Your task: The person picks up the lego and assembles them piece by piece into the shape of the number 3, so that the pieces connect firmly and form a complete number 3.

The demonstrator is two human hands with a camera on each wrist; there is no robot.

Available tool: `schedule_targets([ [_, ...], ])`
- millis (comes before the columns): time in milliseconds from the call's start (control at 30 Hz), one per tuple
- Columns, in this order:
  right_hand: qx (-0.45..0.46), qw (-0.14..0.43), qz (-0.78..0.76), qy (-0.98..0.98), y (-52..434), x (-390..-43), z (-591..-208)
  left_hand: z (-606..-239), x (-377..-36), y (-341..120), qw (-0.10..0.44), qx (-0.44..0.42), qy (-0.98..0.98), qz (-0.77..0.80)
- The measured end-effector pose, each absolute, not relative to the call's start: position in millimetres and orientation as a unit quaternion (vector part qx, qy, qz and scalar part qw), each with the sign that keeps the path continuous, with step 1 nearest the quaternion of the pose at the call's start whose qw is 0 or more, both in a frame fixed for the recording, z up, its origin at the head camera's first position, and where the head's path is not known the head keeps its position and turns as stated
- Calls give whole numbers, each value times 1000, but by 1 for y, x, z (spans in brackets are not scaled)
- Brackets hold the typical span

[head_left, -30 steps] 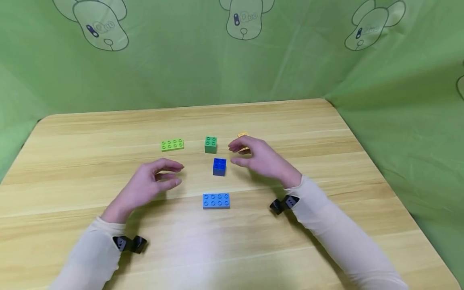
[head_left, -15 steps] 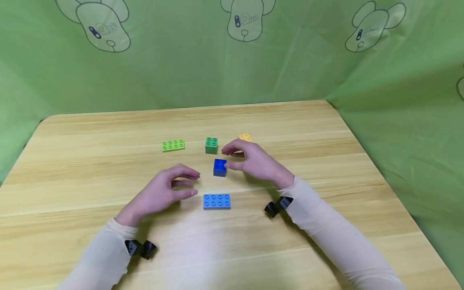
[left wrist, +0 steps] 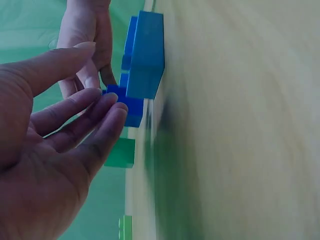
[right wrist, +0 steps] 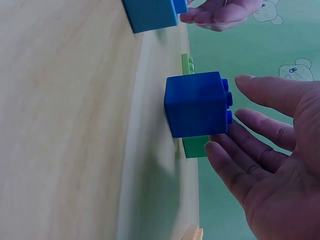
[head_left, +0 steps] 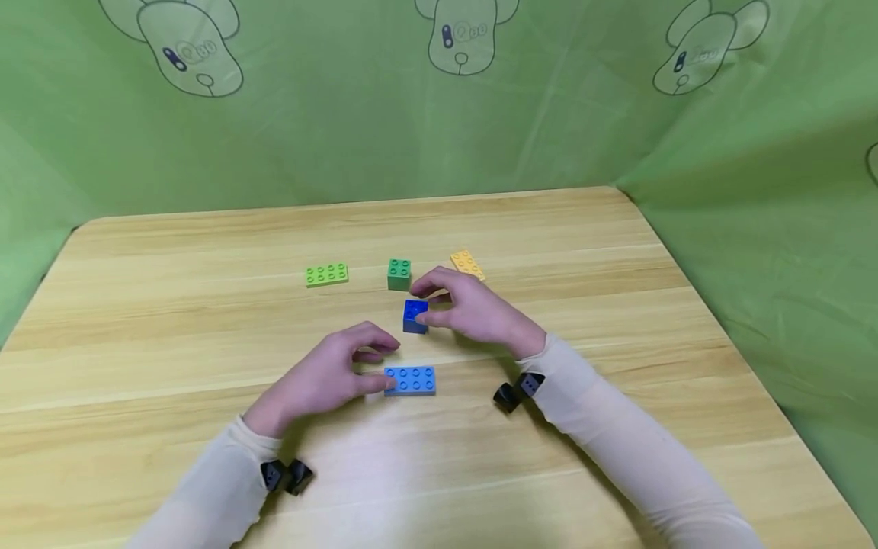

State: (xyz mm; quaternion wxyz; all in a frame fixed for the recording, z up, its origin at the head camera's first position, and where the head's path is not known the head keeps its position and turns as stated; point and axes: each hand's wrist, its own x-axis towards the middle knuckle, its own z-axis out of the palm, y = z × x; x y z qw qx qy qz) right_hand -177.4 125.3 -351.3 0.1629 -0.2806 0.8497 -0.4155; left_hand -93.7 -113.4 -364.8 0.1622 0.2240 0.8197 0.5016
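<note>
On the wooden table, a light blue two-by-four toy brick (head_left: 410,380) lies in front of a dark blue two-by-two brick (head_left: 414,316). My left hand (head_left: 329,372) hovers at the light blue brick's left end, thumb over its corner, fingers loosely bent and apart from it. Above the dark blue brick's right side is my right hand (head_left: 473,306); in the right wrist view its fingers (right wrist: 225,165) are spread beside the studs, holding nothing. Behind the dark blue brick stands a green two-by-two brick (head_left: 399,274).
A flat lime green brick (head_left: 327,275) lies at the back left, and a flat yellow-orange brick (head_left: 469,264) at the back right, partly behind my right hand. Green cloth (head_left: 343,137) hangs behind and beside the wooden table (head_left: 171,305).
My left hand has moved right to the light blue brick. My right hand has shifted left over the dark blue brick, uncovering more of the yellow-orange one. The bricks stay put.
</note>
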Motion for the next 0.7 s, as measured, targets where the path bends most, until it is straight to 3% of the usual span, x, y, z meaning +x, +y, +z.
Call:
schedule_targets([
  [700, -278, 164, -371, 871, 121, -177, -357, -369, -92, -98, 90, 295, 885, 349],
])
